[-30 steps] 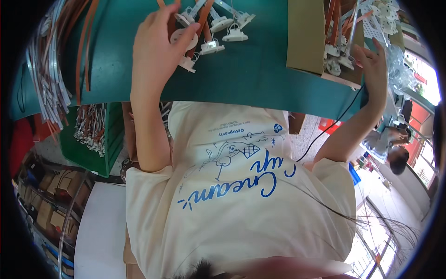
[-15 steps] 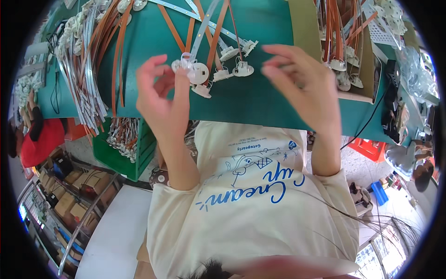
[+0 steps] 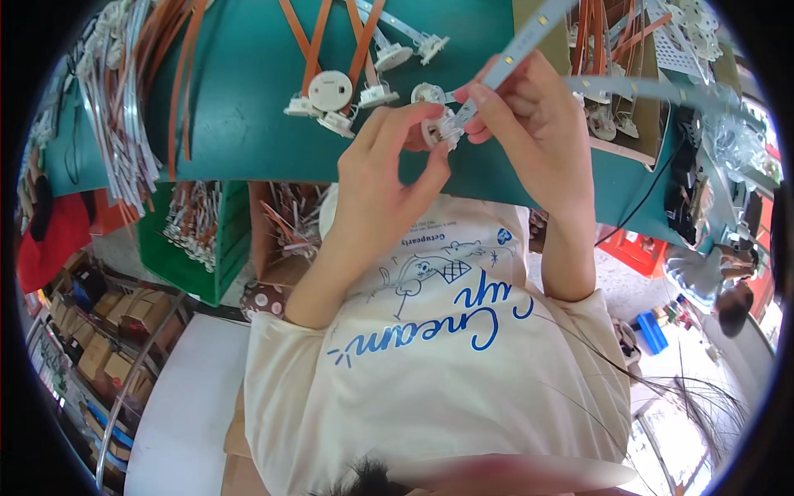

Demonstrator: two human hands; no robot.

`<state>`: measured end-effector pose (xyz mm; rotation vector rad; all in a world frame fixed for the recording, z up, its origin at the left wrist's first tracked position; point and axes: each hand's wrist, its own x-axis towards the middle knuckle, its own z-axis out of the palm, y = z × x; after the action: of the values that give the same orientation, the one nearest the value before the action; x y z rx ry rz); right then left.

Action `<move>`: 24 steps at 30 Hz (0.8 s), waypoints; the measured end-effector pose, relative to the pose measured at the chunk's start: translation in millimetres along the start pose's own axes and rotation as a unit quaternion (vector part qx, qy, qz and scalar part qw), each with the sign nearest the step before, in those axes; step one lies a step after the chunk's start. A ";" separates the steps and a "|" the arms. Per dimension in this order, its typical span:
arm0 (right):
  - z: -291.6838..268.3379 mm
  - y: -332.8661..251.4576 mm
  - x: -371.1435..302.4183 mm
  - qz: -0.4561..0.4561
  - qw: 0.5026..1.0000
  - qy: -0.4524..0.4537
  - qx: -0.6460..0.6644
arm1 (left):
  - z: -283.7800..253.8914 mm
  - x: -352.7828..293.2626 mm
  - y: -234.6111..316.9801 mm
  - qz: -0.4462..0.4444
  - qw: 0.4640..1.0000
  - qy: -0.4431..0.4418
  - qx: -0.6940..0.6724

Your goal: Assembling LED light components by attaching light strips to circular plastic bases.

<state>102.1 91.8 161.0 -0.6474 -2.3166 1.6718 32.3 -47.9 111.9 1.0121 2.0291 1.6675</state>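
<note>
**Hands on a lamp fitting at the green bench**

Over the green table, left hand pinches a small white fitting; right hand grips the pale strip joined to it. Below the table edge: green bin holding white-tipped wire bundles, brown carton beside it holding orange strips.

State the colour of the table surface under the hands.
Teal green table, seen in the head view.
</note>
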 end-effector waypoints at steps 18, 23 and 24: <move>-1.1 37.5 -17.6 -0.082 0.991 0.011 -0.101 | 27.6 -0.5 -32.8 0.096 0.988 -0.033 0.114; 4.1 33.7 -34.5 -0.031 0.996 0.050 -0.066 | 34.0 -1.9 -29.7 0.088 0.985 -0.090 0.118; 3.4 35.5 -37.3 -0.013 0.998 0.061 -0.033 | 34.3 -2.2 -28.7 0.101 0.981 -0.104 0.129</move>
<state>141.6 80.8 129.7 -0.7090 -2.2922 1.5062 46.9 -26.8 75.3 1.4587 2.0955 1.3407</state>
